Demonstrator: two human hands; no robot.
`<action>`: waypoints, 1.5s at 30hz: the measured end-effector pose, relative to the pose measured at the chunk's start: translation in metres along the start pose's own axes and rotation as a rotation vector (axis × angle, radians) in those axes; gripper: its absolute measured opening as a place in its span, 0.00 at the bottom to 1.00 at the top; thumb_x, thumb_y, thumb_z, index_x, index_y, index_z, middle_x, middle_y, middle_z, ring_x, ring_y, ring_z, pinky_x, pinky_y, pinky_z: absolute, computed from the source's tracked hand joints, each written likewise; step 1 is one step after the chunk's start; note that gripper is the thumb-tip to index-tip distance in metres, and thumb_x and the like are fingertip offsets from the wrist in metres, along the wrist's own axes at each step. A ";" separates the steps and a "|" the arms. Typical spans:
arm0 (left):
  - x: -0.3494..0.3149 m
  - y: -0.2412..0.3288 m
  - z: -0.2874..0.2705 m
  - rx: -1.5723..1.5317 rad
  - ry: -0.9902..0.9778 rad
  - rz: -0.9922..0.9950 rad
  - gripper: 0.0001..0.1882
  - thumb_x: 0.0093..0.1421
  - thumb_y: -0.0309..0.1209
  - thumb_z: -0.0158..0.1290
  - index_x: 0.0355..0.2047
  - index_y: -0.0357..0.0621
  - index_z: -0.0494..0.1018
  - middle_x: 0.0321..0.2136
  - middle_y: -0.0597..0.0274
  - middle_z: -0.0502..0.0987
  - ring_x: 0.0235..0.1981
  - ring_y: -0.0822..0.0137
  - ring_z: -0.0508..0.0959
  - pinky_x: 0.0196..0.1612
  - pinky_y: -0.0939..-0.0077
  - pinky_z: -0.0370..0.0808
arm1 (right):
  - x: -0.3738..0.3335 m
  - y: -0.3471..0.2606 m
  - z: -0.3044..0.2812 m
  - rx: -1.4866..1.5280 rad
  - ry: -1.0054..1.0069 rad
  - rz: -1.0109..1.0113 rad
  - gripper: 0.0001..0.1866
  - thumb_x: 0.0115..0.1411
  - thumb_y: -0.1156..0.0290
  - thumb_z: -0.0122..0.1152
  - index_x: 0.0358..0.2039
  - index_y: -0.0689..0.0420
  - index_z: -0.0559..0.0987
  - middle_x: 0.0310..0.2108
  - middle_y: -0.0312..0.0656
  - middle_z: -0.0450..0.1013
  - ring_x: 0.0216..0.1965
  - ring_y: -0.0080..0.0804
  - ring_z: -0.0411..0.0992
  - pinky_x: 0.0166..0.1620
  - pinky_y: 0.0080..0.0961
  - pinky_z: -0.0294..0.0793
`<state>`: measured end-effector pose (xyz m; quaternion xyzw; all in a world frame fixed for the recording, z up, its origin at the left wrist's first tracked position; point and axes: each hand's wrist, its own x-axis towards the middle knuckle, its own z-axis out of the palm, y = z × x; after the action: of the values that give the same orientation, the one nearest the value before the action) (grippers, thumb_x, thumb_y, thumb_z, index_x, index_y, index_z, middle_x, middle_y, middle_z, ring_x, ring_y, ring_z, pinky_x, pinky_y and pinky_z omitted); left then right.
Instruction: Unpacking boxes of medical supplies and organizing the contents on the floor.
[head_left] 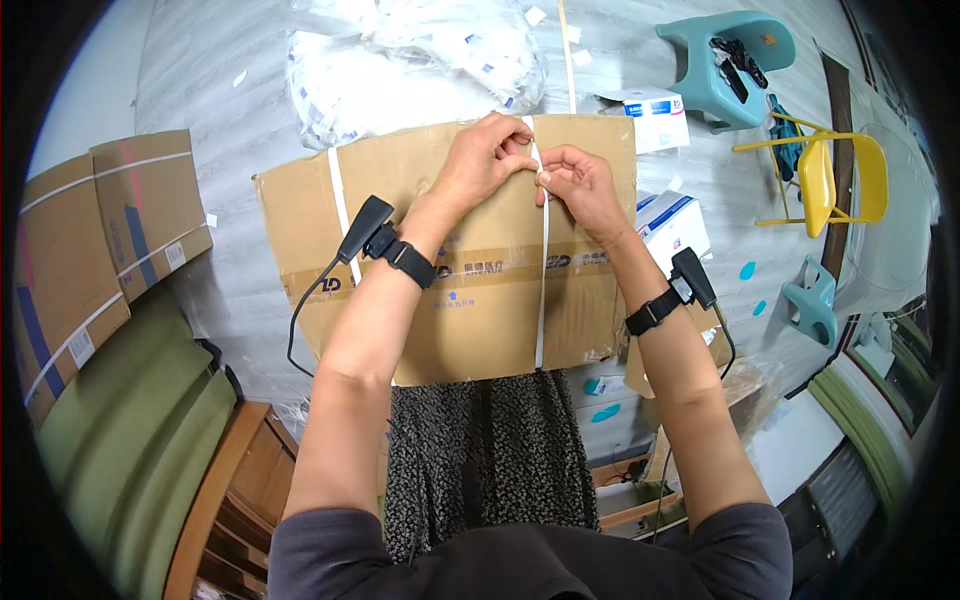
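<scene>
A large brown cardboard box (460, 340) lies in front of me, with tape across its middle. Two white strapping bands run over it: one band (338, 190) on the left, the other band (542, 300) right of centre. Near the far edge of the box, my left hand (488, 160) is closed in a pinch on the right-hand band. Just beside it, my right hand (585, 192) pinches the same band between thumb and fingers. The fingertips of both hands nearly meet and partly hide the band there.
Beyond the box lies a heap of clear plastic bags (400, 80). Strapped cardboard boxes (70, 240) stand at the left. To the right are white-and-blue cartons (660, 125), a teal chair (690, 60), a yellow chair (820, 180) and a small teal stool (815, 305).
</scene>
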<state>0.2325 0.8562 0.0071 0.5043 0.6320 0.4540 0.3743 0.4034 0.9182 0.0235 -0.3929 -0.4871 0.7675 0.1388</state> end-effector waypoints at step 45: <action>-0.004 0.016 0.007 0.294 0.058 0.083 0.06 0.50 0.24 0.55 0.25 0.39 0.68 0.22 0.59 0.67 0.18 0.68 0.71 0.23 0.74 0.71 | 0.000 -0.006 0.007 -0.001 0.127 0.031 0.06 0.52 0.79 0.61 0.31 0.65 0.75 0.23 0.39 0.74 0.22 0.22 0.74 0.25 0.16 0.72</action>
<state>0.2444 0.8547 0.0205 0.5662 0.6808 0.3859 0.2589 0.3968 0.9164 0.0300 -0.4482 -0.4718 0.7428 0.1573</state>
